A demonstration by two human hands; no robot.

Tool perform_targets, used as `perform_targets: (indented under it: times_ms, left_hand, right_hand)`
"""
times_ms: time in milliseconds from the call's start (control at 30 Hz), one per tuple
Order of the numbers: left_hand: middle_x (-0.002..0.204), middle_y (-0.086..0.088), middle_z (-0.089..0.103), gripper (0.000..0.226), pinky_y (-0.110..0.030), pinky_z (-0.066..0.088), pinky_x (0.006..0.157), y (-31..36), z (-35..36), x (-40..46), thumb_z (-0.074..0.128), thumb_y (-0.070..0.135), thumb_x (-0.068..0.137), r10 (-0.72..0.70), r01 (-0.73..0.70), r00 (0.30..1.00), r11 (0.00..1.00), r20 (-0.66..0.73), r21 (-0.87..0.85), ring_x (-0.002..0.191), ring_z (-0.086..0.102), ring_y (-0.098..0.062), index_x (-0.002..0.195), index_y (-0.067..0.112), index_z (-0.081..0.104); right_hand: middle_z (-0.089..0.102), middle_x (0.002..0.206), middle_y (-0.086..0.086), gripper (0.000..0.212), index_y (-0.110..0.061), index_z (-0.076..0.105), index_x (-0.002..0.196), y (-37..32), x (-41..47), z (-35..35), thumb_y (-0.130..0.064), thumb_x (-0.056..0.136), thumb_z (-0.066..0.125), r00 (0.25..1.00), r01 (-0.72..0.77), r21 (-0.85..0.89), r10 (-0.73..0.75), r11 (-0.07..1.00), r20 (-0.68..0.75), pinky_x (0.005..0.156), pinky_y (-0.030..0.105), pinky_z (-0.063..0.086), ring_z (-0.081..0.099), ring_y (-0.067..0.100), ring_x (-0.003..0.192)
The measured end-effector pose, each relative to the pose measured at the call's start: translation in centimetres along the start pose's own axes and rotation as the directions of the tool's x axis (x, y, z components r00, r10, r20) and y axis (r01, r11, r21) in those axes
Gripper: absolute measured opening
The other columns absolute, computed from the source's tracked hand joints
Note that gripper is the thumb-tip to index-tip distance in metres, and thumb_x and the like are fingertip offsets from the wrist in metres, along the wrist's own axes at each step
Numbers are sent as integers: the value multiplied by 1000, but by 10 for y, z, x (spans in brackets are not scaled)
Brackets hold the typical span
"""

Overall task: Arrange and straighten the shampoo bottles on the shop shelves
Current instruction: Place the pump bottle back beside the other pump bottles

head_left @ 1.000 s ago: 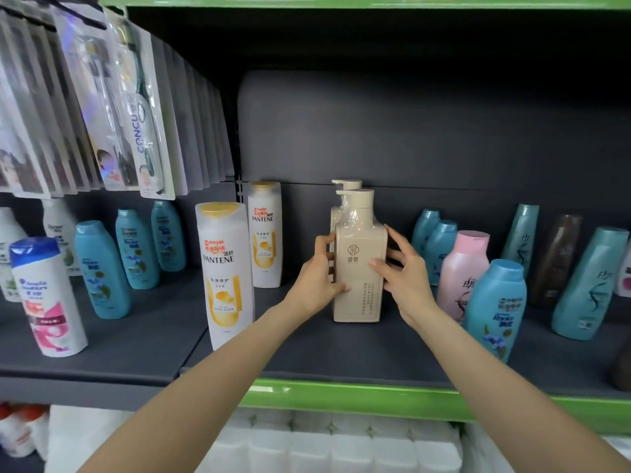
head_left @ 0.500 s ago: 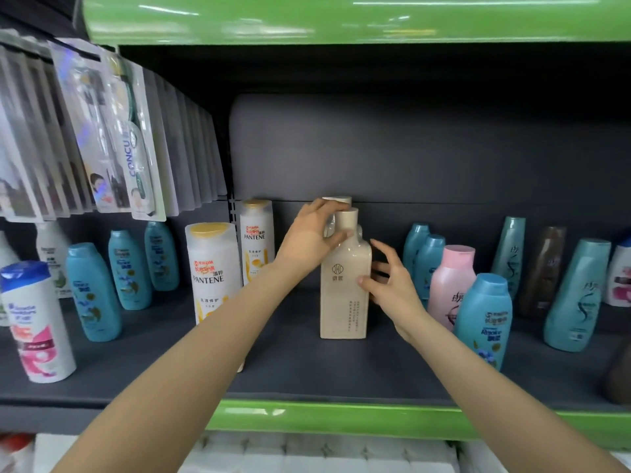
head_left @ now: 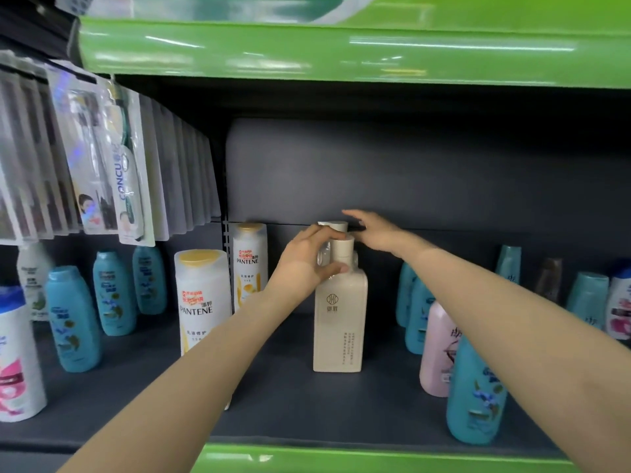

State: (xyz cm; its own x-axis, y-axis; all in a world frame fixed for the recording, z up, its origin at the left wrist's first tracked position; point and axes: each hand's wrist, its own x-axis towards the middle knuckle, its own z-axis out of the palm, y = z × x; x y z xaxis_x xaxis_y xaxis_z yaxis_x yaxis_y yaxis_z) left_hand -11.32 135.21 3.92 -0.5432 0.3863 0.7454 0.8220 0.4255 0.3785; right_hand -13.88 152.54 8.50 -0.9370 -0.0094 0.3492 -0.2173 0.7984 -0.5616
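A tall beige pump bottle stands upright in the middle of the dark shelf. My left hand grips its neck and pump head, thumb curled under the shoulder. A second beige pump bottle stands right behind it; only its pump top shows. My right hand reaches over to that rear pump top with fingers stretched out, touching or nearly touching it. White Pantene bottles stand to the left.
Teal bottles line the left part of the shelf, with a white and pink one at the far left. On the right stand a pink bottle and more teal ones. Packaged toothbrushes hang upper left. A green shelf edge runs overhead.
My right hand left the front bottle's side and rose to the rear bottle's pump top. My left hand slid down round the front bottle's neck. The view tilted upward.
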Motion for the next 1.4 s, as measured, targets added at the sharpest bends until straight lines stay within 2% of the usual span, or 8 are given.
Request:
perform_targets:
  times_ms: [100, 233, 367, 533, 700, 800, 967, 1400]
  left_hand:
    - [118, 3, 56, 46, -22, 35, 93, 0, -1, 1, 79, 21, 71, -14, 14, 1000, 1000, 18, -8, 112, 50, -17, 114, 21, 63]
    - [119, 4, 56, 47, -24, 36, 94, 0, -1, 1, 79, 21, 71, -27, 27, 1000, 1000, 16, -7, 113, 50, -16, 115, 23, 62]
    - [124, 4, 56, 48, -23, 35, 95, 0, 1, 1, 79, 21, 71, -42, 42, 999, 999, 20, -3, 115, 50, -16, 116, 23, 62]
    - [122, 1, 56, 48, -24, 36, 95, -1, 0, 0, 78, 22, 73, -50, 50, 998, 999, 25, 4, 114, 49, -17, 118, 23, 61]
    - [120, 1, 54, 46, -21, 33, 91, 5, -2, -1, 75, 23, 76, -68, 67, 997, 998, 41, 18, 114, 46, -16, 119, 23, 59]
    - [120, 0, 53, 46, -23, 34, 92, 7, -2, -2, 74, 24, 77, -77, 75, 996, 996, 51, 46, 114, 46, -17, 121, 23, 57]
    - [121, -1, 52, 46, -29, 36, 97, 8, -1, -1, 73, 24, 78, -107, 102, 993, 992, 60, 72, 117, 45, -18, 121, 22, 56]
    - [125, -3, 53, 45, -33, 39, 94, 12, 7, -11, 70, 16, 80, -50, 52, 998, 996, -33, 75, 115, 47, -24, 122, 20, 56]
  right_hand:
    - [32, 151, 6, 60, -11, 30, 146, 0, 4, 0, -10, 92, 56, 995, -17, 7, 16, 1000, 102, 112, 27, 25, 31, 22, 139]
    - [47, 140, 10, 49, -5, 41, 139, -6, 7, 1, -5, 92, 55, 997, -13, -27, 15, 1000, 77, 101, 27, 35, 46, 23, 126]
    - [60, 107, 14, 26, -3, 57, 116, -7, 14, 7, -4, 90, 57, 999, -51, 106, 51, 993, 9, 71, 24, 45, 54, 25, 93]
    - [59, 99, 17, 18, -13, 52, 96, -1, 4, 1, -9, 85, 65, 995, -96, 206, 101, 974, -13, 78, 40, 48, 54, 23, 88]
    - [58, 87, 11, 25, -7, 59, 84, 10, -13, -12, -18, 73, 79, 953, -136, 171, 176, 976, -246, 85, 52, 52, 61, 29, 88]
    - [62, 86, 10, 36, -1, 64, 92, 2, -28, -24, -26, 71, 80, 923, -170, 80, 188, 982, -335, 82, 49, 54, 63, 28, 88]
    - [70, 80, 9, 31, -8, 70, 77, -17, -53, -38, -37, 68, 78, 935, -196, -128, 146, 972, -323, 73, 45, 57, 67, 28, 75]
    - [69, 78, 6, 34, -12, 68, 74, -40, -115, -42, -44, 68, 76, 899, -236, -143, 160, 961, -408, 69, 39, 57, 66, 26, 74]
